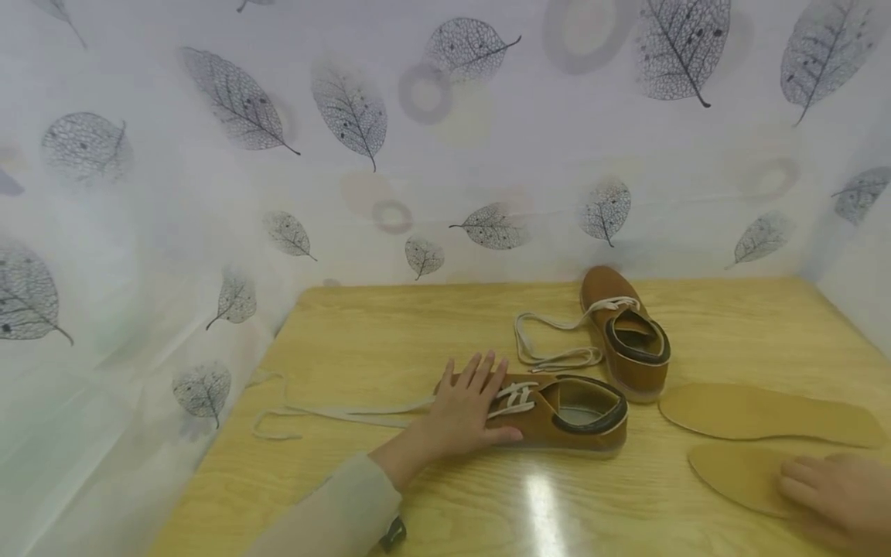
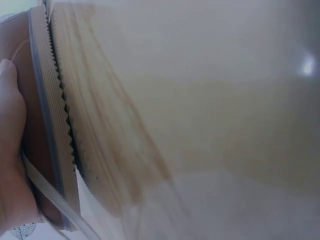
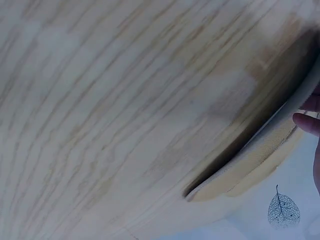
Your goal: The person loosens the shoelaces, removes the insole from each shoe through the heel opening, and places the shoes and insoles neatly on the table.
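My left hand (image 1: pixel 468 410) rests with spread, straight fingers on the front of a brown lace-up shoe (image 1: pixel 585 441). That shoe lies sideways, its dark-collared opening to the right. In the left wrist view the hand (image 2: pixel 10 140) touches the shoe's upper beside its ridged sole (image 2: pixel 52 100). At the right, my right hand (image 1: pixel 835 491) holds the nearer tan insole (image 1: pixel 738 476) with bent fingers. Its fingers appear at the edge of the insole (image 3: pixel 240 175) in the right wrist view; most of the hand is cut off there.
The second brown shoe (image 1: pixel 611 340) stands behind, toe away, its loose lace (image 1: pixel 525 340) trailing left. Another tan insole (image 1: pixel 766 414) lies beyond the held one. Long laces (image 1: pixel 334 414) stretch left from the nearer shoe. A leaf-printed sheet (image 1: pixel 418 155) encloses the wooden table (image 1: pixel 390 325).
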`<action>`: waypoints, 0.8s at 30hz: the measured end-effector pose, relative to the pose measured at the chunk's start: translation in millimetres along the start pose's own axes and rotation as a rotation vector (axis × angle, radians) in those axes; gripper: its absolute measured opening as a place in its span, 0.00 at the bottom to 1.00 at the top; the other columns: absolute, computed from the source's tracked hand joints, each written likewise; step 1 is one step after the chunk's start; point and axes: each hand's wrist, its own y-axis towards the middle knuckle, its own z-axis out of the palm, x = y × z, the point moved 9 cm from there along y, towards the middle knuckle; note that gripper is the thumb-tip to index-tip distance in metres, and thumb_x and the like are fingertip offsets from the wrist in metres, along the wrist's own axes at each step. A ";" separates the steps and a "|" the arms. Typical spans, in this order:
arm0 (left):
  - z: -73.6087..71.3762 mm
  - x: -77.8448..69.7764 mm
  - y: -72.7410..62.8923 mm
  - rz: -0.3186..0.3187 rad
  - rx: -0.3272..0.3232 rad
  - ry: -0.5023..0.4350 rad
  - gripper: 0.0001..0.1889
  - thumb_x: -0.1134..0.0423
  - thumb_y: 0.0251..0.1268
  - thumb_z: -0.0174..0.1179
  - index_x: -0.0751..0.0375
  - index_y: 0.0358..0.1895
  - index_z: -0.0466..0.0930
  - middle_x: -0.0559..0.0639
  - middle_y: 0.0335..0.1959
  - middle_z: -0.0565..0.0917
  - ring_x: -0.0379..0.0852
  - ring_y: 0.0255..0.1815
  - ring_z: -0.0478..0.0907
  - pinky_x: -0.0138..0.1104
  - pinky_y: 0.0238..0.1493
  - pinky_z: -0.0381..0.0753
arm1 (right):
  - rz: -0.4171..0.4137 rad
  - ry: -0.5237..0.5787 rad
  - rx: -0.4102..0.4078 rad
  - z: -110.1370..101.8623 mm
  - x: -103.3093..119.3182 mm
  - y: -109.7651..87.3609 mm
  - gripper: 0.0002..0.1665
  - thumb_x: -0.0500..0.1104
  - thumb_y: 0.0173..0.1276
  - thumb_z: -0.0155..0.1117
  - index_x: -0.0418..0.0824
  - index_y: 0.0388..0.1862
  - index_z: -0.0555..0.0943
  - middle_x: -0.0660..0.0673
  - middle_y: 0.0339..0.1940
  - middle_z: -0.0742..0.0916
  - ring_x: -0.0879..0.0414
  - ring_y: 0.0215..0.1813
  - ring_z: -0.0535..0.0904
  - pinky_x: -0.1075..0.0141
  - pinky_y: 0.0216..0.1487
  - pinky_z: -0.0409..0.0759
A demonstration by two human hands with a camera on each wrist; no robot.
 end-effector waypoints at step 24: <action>-7.7 -0.4 -7.6 0.069 -0.062 0.004 0.53 0.23 0.58 0.36 0.60 0.76 0.40 0.60 0.76 0.48 0.56 0.75 0.49 0.57 0.71 0.53 | 0.364 0.128 0.095 -13.2 -54.8 45.6 0.22 0.49 0.43 0.79 0.50 0.37 0.79 0.66 0.26 0.79 0.78 0.23 0.66 0.79 0.17 0.62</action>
